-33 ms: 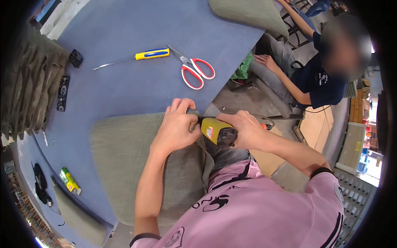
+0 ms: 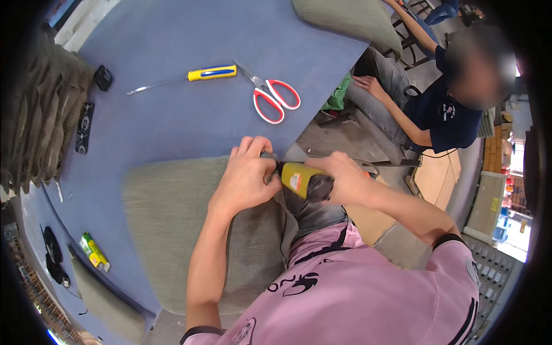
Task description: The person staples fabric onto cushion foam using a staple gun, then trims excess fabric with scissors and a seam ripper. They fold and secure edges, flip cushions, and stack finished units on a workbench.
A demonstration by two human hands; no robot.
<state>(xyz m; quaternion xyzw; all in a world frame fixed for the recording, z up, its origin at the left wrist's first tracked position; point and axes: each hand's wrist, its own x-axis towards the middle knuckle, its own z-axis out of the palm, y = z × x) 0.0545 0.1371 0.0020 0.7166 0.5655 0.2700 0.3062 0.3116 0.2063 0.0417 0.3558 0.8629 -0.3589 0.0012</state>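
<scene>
A cushion (image 2: 178, 230) covered in grey-green fabric lies at the table's near edge, against my lap. My left hand (image 2: 248, 172) is closed at its upper right corner, fingers curled around the fabric edge. My right hand (image 2: 345, 178) grips a yellow and black staple gun (image 2: 295, 179), its nose close beside my left fingertips at the cushion's edge. The exact contact at the nose is hidden. Beyond my hands, scissors (image 2: 269, 94) with red and white handles lie next to a screwdriver (image 2: 211, 73) with a yellow and blue handle.
Fabric pieces (image 2: 40, 109) are stacked at the left. Near them lie a black remote-like object (image 2: 85, 127), a yellow-green packet (image 2: 95, 253) and another cushion (image 2: 106, 299). A covered cushion (image 2: 351, 23) rests at the far edge. A co-worker (image 2: 443, 115) sits at the right.
The staple gun has tilted and shifted slightly, and my right hand is blurred by motion. My left hand keeps its place on the fabric edge.
</scene>
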